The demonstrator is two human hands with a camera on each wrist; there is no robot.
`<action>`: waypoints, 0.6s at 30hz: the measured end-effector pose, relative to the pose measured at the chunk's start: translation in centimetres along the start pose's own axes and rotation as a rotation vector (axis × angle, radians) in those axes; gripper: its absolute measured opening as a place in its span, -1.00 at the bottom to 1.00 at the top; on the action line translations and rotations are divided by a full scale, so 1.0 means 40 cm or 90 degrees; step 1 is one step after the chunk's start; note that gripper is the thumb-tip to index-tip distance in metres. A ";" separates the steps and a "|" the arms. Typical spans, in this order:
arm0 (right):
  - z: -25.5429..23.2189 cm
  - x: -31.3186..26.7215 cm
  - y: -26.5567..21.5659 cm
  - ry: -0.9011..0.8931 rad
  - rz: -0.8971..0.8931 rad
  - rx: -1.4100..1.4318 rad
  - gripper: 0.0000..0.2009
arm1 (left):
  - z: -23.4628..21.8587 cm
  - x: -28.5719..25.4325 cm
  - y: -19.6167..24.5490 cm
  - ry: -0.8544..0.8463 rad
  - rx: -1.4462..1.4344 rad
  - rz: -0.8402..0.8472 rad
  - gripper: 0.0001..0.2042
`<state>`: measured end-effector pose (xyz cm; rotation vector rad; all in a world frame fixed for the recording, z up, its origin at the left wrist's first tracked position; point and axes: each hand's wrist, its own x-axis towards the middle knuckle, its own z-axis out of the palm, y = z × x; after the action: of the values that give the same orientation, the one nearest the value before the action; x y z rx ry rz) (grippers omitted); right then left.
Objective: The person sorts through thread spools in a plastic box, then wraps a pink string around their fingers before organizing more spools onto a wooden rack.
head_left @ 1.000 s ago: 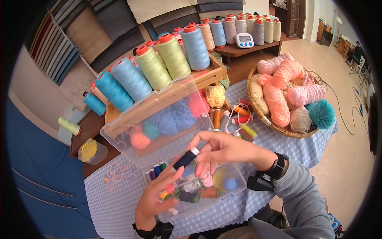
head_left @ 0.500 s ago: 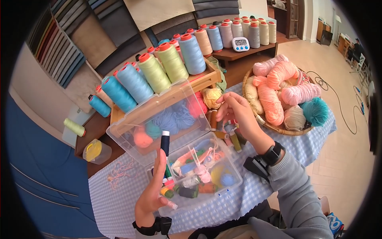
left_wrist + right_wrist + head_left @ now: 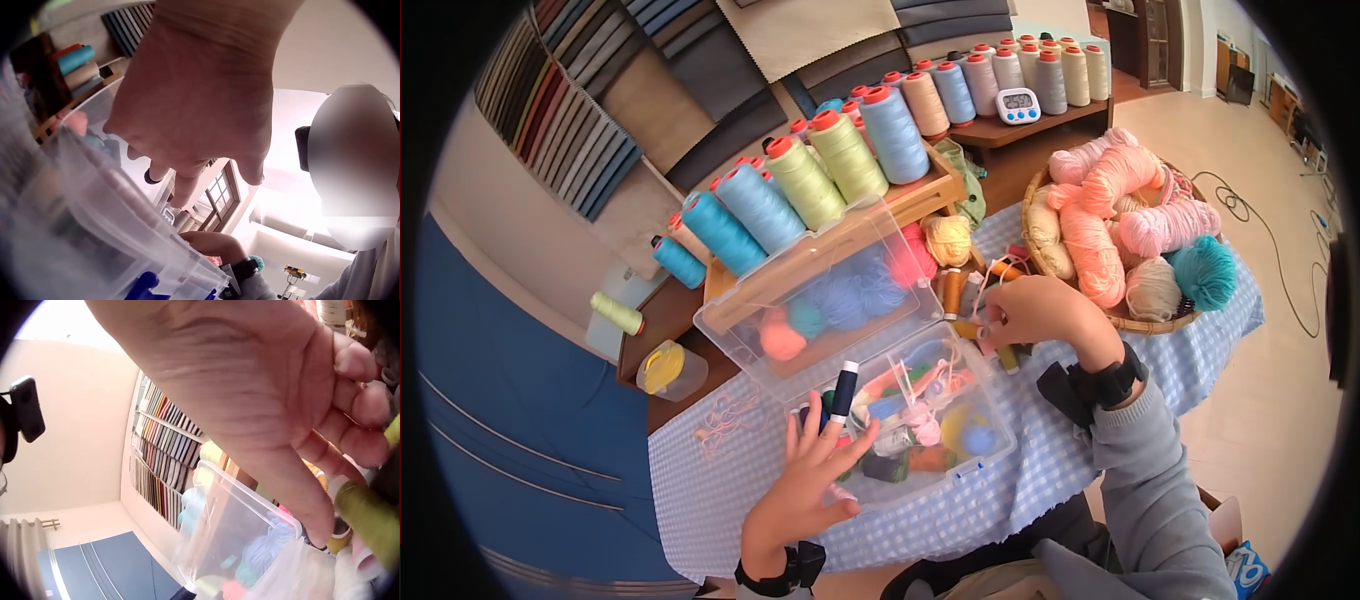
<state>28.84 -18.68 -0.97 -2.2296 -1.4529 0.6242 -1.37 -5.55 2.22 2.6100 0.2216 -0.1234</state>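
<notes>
My left hand [image 3: 805,480] is spread over the left side of a clear plastic box [image 3: 990,455], its back upward. A navy thread spool [image 3: 844,392] with white ends stands up from one fingertip, as if fitted over it. My right hand [image 3: 1045,310] reaches down among loose thread spools between the box and the basket, its fingers bent. In the right wrist view, its thumb and index finger are close beside an olive spool [image 3: 369,512]; I cannot tell if it grips one. An orange-brown spool [image 3: 952,293] lies near those fingers.
The box's raised lid [image 3: 740,345] leans back toward a wooden rack of thread cones [image 3: 847,155]. A wicker basket [image 3: 1150,325] of yarn stands at the right. Behind are a white timer [image 3: 1018,106] and more cones; a yellow-lidded tub [image 3: 675,372] is at the left.
My right hand has left the navy spool and moved right, then lower among the loose spools. The navy spool stays on my left hand, which has turned with fingers spread.
</notes>
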 end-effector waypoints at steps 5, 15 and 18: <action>-0.026 -0.012 -0.029 0.071 -0.045 0.057 -0.72 | 0.006 -0.001 -0.004 -0.015 0.006 -0.011 -0.11; 0.017 0.013 -0.095 -0.098 -0.259 0.538 -0.86 | 0.003 -0.011 -0.004 0.040 0.025 -0.033 -0.17; 0.065 0.018 -0.120 -0.187 -0.235 0.580 -0.82 | 0.011 -0.010 -0.003 0.030 0.044 -0.044 -0.15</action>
<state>24.08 -15.96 -0.52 -1.1754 -1.2755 1.2092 -1.81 -5.70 1.84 2.6772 0.3297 -0.0955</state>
